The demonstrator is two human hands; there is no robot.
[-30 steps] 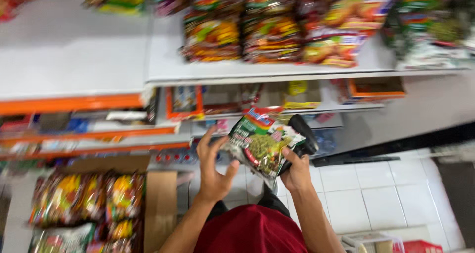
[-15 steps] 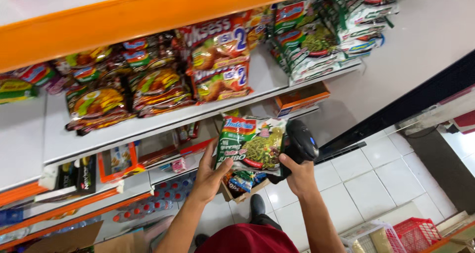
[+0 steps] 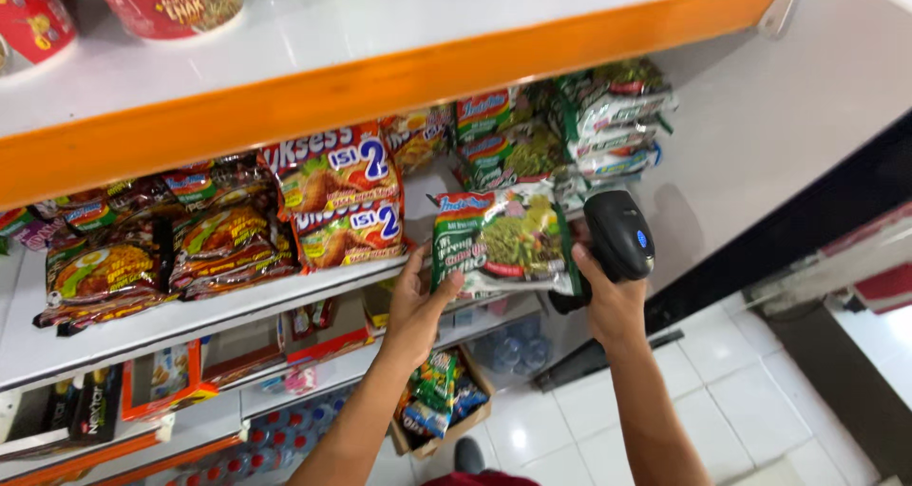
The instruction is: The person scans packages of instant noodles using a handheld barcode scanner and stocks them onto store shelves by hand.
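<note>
Noodle packet, green and white with a picture of a noodle dish on its face, is held up in the air in front of the middle shelf, just to the right of a stack of red and orange packets. Both forearms rise from the bottom of the view and reach up and forward. The left hand grips the packet's lower left corner: the thumb lies across the front of the wrapper and the other fingers curl behind it, so the hand is closed firmly on the packet. The left wrist is nearly straight with the forearm. The right hand is wrapped around the grip of a black handheld scanner, fingers closed tight, and its thumb side touches the packet's right edge. The scanner's head stands above the hand, beside the packet's upper right corner, tilted towards the shelf.

Behind the packet, further green packets are piled at the right end of the shelf. Dark brown packets lie at the left. An orange-edged upper shelf runs across the top, with red cups on it. Below the arms, an open cardboard box with more packets sits on the white tiled floor.
</note>
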